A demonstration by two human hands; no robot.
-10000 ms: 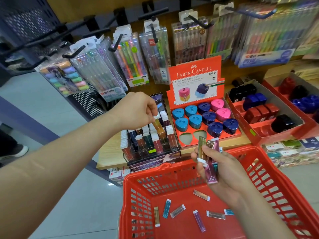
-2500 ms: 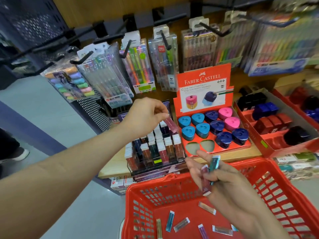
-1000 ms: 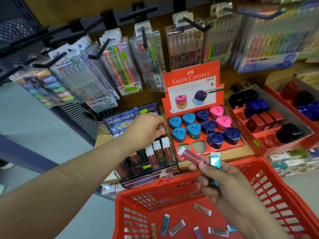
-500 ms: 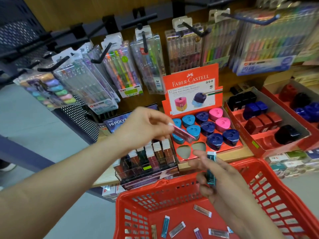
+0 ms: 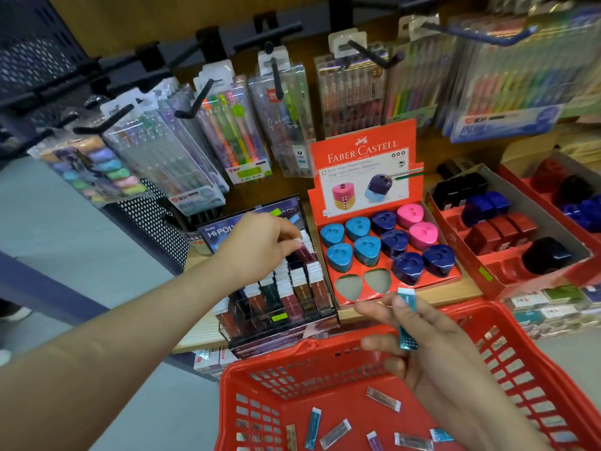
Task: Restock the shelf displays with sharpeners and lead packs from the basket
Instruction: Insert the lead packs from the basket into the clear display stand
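Our left hand (image 5: pixel 260 245) pinches a maroon lead pack (image 5: pixel 304 250) by its white cap, long axis tilted, lower end down into the back-right rows of the clear lead display (image 5: pixel 279 307), while our right hand (image 5: pixel 422 340) grips a teal lead pack (image 5: pixel 406 320) roughly upright, cap up, over the red basket (image 5: pixel 292 362) rim. Display sits at the wooden shelf (image 5: pixel 455 292) front edge, left of the Faber-Castell sharpener tray (image 5: pixel 383 252) w/ two empty slots. Approx. seven loose packs lie on the basket floor, though blur makes the count unsure.

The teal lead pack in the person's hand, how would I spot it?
Find the red basket at the bottom. Above its rim the right hand pinches one teal lead pack, upright with a white cap. The other packs lie flat on the basket floor.
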